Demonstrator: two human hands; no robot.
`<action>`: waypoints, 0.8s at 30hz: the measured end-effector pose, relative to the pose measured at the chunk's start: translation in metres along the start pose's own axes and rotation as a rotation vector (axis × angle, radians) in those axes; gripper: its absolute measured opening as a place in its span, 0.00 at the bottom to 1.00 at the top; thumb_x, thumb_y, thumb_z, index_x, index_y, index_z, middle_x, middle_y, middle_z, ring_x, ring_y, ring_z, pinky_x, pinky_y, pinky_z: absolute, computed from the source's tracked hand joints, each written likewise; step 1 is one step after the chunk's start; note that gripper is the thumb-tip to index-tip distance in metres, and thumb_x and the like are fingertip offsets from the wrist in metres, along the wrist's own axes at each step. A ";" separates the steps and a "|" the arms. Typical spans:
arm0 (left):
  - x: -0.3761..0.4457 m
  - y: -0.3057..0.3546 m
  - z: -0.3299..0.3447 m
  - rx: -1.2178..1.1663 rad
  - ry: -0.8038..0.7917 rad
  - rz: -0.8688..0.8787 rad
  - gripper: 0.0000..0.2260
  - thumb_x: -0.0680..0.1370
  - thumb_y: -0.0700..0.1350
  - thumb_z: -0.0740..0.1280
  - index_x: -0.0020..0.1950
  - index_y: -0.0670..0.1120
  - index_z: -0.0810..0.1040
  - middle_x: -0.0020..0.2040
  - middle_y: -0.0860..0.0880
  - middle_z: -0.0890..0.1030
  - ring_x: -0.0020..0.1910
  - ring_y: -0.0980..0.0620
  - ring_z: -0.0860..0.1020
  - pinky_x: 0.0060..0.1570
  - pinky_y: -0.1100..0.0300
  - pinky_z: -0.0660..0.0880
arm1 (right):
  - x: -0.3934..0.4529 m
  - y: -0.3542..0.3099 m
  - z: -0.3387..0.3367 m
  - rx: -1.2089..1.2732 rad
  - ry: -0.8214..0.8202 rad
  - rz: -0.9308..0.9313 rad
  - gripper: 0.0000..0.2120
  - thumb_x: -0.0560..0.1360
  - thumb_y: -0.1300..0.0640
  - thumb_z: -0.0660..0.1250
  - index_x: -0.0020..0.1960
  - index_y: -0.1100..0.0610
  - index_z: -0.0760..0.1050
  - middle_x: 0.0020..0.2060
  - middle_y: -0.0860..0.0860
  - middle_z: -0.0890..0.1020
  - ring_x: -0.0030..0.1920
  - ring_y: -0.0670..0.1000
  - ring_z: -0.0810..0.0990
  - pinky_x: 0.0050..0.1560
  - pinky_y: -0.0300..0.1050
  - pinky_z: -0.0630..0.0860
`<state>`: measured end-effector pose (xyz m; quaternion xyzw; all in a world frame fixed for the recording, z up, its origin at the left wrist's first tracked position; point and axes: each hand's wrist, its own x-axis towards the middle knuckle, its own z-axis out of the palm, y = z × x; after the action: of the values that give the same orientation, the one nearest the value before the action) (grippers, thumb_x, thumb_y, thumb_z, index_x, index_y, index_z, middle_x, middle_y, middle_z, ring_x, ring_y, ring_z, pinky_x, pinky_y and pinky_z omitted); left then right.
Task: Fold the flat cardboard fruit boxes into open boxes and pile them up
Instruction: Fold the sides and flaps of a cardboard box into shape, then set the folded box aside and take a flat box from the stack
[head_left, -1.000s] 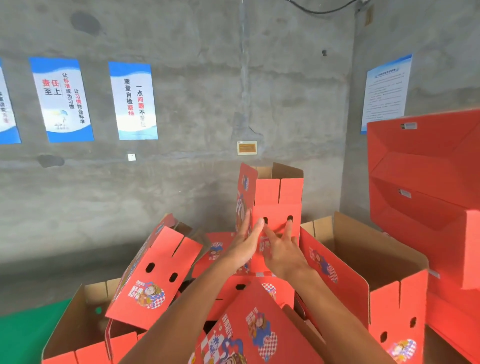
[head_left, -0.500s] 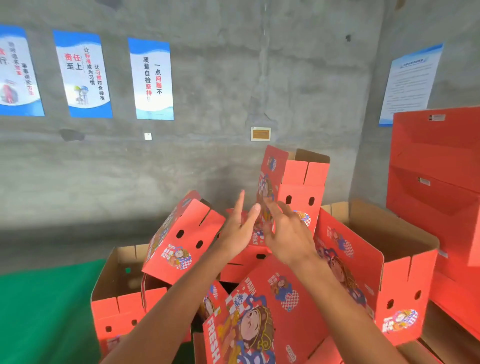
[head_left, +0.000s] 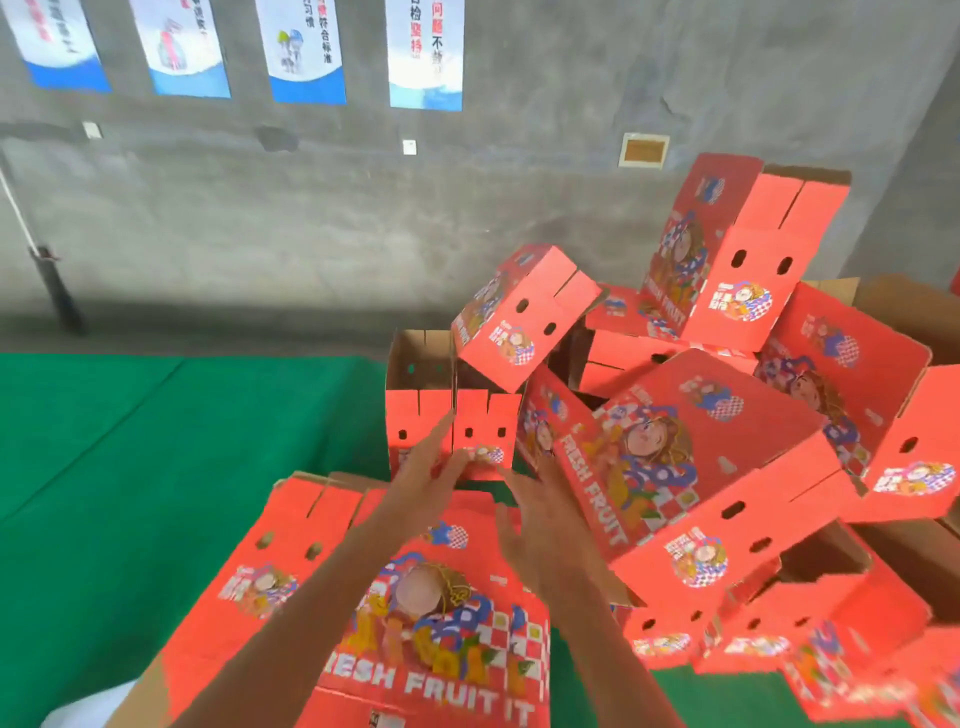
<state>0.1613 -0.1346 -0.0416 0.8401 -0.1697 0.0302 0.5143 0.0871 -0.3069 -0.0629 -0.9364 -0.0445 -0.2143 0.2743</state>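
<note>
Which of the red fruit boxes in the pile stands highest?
The tall box at the back right, standing on end against the grey wall. Its brown open end tops the pile; the others lie lower and tilted.

I read "FRESH FRUIT IT" along the lower edge of the nearest red box (head_left: 415, 623). "FRESH FRUIT" runs down the tilted box (head_left: 691, 457) beside it and the upright top box (head_left: 727, 260). The wall posters (head_left: 426, 52) carry Chinese characters.
</note>
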 end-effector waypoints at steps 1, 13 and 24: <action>-0.018 -0.016 -0.007 0.005 -0.001 -0.040 0.25 0.85 0.47 0.62 0.80 0.60 0.58 0.66 0.52 0.77 0.56 0.66 0.75 0.55 0.72 0.70 | -0.014 0.000 0.017 -0.002 -0.085 0.023 0.23 0.83 0.55 0.63 0.78 0.52 0.67 0.75 0.48 0.72 0.76 0.44 0.65 0.73 0.36 0.59; -0.139 -0.141 -0.049 0.740 -0.003 -0.430 0.36 0.79 0.66 0.63 0.82 0.58 0.52 0.84 0.48 0.49 0.82 0.45 0.45 0.79 0.39 0.43 | -0.123 0.026 0.095 -0.197 -0.376 0.392 0.26 0.83 0.39 0.57 0.79 0.45 0.64 0.78 0.47 0.66 0.76 0.49 0.66 0.70 0.48 0.71; -0.143 -0.146 -0.071 0.736 0.103 -0.739 0.47 0.69 0.80 0.57 0.79 0.52 0.59 0.81 0.40 0.52 0.79 0.32 0.45 0.75 0.32 0.47 | -0.109 0.021 0.080 0.476 -0.139 0.777 0.13 0.84 0.58 0.60 0.63 0.54 0.81 0.32 0.49 0.81 0.30 0.49 0.76 0.32 0.45 0.72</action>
<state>0.0817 0.0236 -0.1649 0.9664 0.1855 -0.0544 0.1693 0.0231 -0.2785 -0.1804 -0.8068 0.2433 -0.0160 0.5382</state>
